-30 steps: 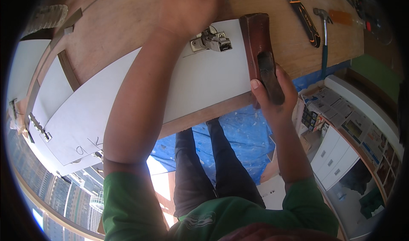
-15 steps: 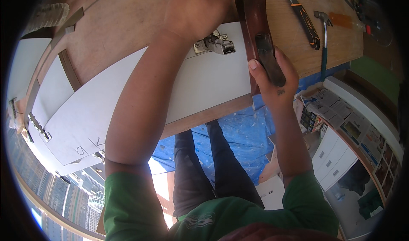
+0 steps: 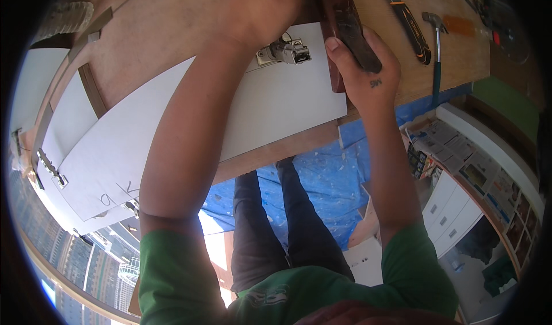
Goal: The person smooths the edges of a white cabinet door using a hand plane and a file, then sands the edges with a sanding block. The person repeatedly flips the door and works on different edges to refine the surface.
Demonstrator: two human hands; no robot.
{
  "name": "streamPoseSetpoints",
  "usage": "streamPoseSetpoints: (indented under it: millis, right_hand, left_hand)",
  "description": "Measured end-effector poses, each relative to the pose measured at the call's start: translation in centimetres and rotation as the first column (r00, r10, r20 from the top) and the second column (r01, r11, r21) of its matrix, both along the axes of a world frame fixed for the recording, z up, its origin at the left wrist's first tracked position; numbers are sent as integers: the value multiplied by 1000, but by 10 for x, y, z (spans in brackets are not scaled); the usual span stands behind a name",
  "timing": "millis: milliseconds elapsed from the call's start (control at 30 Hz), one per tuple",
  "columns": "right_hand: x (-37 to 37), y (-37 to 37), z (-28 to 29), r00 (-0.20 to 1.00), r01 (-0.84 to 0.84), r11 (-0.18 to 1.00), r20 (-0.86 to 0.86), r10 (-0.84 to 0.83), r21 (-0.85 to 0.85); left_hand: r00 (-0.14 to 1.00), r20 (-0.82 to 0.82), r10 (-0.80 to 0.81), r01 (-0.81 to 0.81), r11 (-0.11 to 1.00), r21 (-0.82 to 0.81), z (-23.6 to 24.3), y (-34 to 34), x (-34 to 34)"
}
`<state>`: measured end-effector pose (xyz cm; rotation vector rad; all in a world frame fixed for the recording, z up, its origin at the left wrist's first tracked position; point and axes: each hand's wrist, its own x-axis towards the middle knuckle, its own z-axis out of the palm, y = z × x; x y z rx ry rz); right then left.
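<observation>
In the head view, the right hand (image 3: 374, 83), clamped on the reddish-brown wooden hand plane (image 3: 329, 20), has slid it to top centre, baring the lower-right corner of the flat white panel (image 3: 287, 100); the left hand's (image 3: 270, 14) grip cannot be told.

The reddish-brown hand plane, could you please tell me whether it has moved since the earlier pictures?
Yes: the hand plane has moved forward along the right edge of the white panel.
</observation>
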<state>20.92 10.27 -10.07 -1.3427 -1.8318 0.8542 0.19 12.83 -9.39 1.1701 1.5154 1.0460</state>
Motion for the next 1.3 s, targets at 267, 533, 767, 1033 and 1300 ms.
streamPoseSetpoints:
  millis: [267, 533, 767, 1033, 1300]
  right_hand:
    - [17, 21, 17, 986, 125, 982, -95, -139, -139]
    - [58, -10, 20, 975, 156, 961, -118, -186, -228]
    - [68, 0, 2, 989, 147, 985, 37, -144, -92]
    - [70, 30, -24, 961, 125, 985, 234, -149, 116]
    - [60, 38, -3, 940, 142, 984, 295, -169, 109]
  left_hand:
    - [970, 234, 69, -32, 987, -157, -20, 5, -7]
    - [966, -98, -238, 237, 971, -18, -16, -1, -9]
    - [870, -142, -473, 494, 837, 237, -20, 2, -1]
    - [848, -141, -510, 529, 830, 177, -22, 6, -5]
    - [852, -80, -517, 523, 845, 112, -18, 7, -4]
